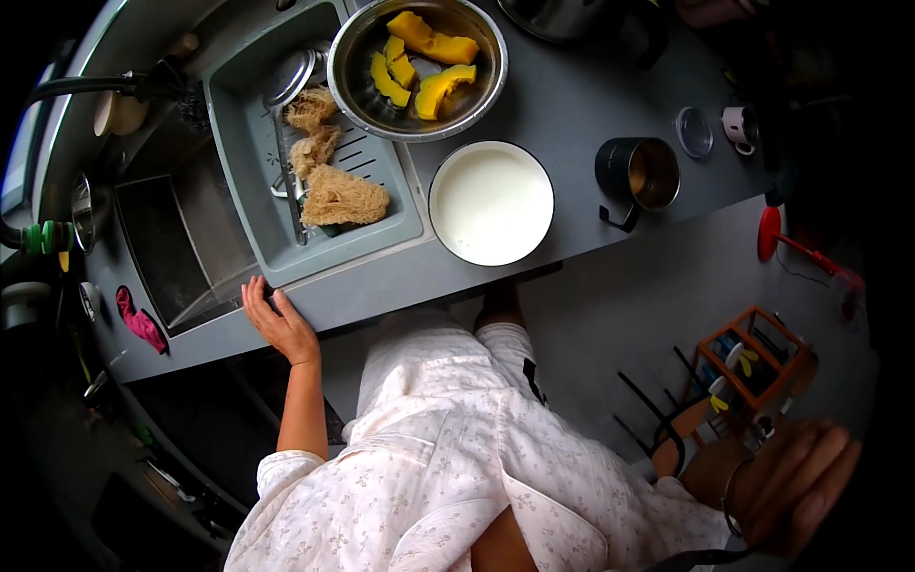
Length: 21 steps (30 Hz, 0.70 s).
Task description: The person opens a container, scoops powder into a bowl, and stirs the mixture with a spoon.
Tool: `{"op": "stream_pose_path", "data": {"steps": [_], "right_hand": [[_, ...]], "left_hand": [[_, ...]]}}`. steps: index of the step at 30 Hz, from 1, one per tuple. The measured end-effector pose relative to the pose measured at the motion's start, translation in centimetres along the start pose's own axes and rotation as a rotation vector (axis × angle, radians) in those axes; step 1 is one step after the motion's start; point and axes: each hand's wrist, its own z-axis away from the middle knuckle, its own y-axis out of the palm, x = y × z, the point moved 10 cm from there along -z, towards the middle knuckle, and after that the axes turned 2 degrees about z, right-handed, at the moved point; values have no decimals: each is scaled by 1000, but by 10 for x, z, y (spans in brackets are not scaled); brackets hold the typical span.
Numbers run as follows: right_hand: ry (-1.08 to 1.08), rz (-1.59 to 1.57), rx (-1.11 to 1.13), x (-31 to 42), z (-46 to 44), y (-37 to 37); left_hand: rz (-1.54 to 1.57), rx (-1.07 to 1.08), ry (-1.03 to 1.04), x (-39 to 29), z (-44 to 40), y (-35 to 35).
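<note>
My left hand [281, 322] rests on the front edge of the grey counter beside the sink [172, 248], fingers apart and holding nothing. At the lower right, my right hand [796, 486] is raised close to the camera in shadow; its fingers look stretched out, with nothing visible in them. Nearest the left hand is a grey drain tray [250, 205] holding brown loofah pieces [345, 196] and a long-handled metal utensil [280, 143]. Yellow pumpkin pieces [443, 91] lie in a steel bowl [416, 129] overlapping the tray. A dark-rimmed round bowl [491, 203] shows white inside, perhaps liquid.
A dark mug [618, 170], a clear lid [695, 132] and a pale cup [739, 129] stand on the counter to the right. A pink cloth [140, 321] lies left of the sink. On the floor are a chair [681, 429] and a wooden-framed rack [762, 353].
</note>
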Motion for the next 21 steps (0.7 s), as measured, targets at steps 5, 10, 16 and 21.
{"op": "stream_pose_path", "data": {"steps": [5,10,16,21], "right_hand": [[58,211,-47,-19,2,-20],[353,-27,-242,-109,-27,21],[336,119,-269,-194,-31,41],[155,362,-274,-208,-40,60]], "left_hand": [[20,7,-4,-2,0,-1],[37,-18,-1,-4,-1,-2],[41,-37,3,1,2,-3],[2,-60,30,-2,-1,-5]]}}
